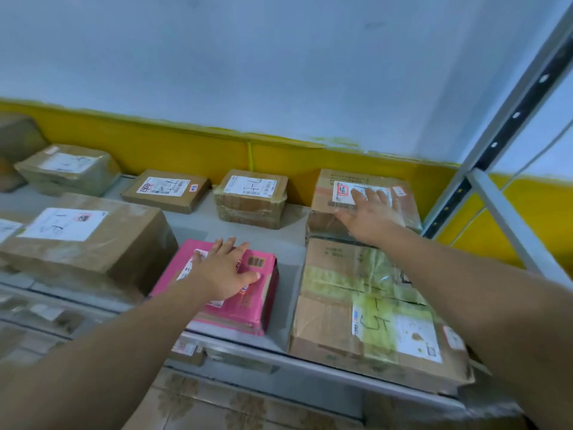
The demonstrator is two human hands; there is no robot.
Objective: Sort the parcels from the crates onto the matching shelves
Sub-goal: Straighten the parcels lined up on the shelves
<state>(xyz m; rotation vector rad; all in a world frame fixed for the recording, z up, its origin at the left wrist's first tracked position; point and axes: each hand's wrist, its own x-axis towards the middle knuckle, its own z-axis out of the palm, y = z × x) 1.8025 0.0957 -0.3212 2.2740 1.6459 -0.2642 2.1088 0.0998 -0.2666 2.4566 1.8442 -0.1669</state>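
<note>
Atop front-edge pink parcel point(255, 301), left grip point(221, 274) flat; atop rear carton point(322, 197), right grip point(372, 216) flat

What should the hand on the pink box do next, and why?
Probably the left hand should slide the pink box a little further back. The box lies close to the front edge of the shelf, bare shelf shows behind it, and the hand rests flat on its top. The right hand rests on a brown box at the back.

Matt cardboard parcels point(250, 198), some under glossy tape, on a smooth painted-metal shelf point(198, 223).
</note>
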